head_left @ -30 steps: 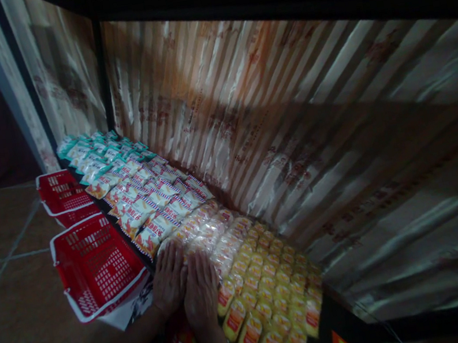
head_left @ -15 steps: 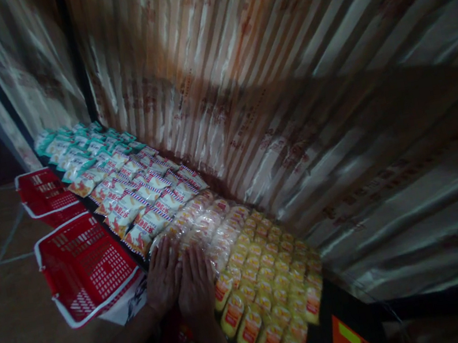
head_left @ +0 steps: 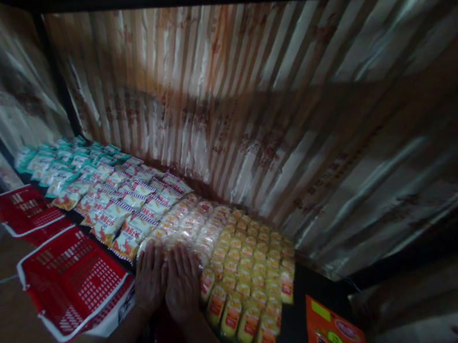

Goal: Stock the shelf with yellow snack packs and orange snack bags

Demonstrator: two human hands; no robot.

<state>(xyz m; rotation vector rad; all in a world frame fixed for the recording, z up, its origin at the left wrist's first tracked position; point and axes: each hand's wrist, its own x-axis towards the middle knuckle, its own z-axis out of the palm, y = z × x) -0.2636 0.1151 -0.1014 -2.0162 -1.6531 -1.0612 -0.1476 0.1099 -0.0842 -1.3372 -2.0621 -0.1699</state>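
Observation:
My left hand [head_left: 150,278] and my right hand [head_left: 182,281] lie flat side by side, fingers stretched out, on the front end of a row of pale pink-and-clear snack packets [head_left: 196,226] on a low dark shelf [head_left: 293,330]. Neither hand grips anything. Right of my hands stand rows of yellow packets with red labels [head_left: 246,277]. To the left lie red-white-and-yellow packets [head_left: 130,208], and beyond them teal-and-white packets [head_left: 52,163].
Two red plastic baskets [head_left: 72,282] [head_left: 27,208] sit on the brown tiled floor left of the shelf. A corrugated sheet with rust stains [head_left: 272,117] backs the shelf. An orange packet [head_left: 333,335] lies at the shelf's near right. A dark shelf edge runs overhead.
Both hands stay flat on the pale packets. The camera view has swung right and slightly down, so shelf, baskets and hands sit further left in the picture, and the orange packet shows more.

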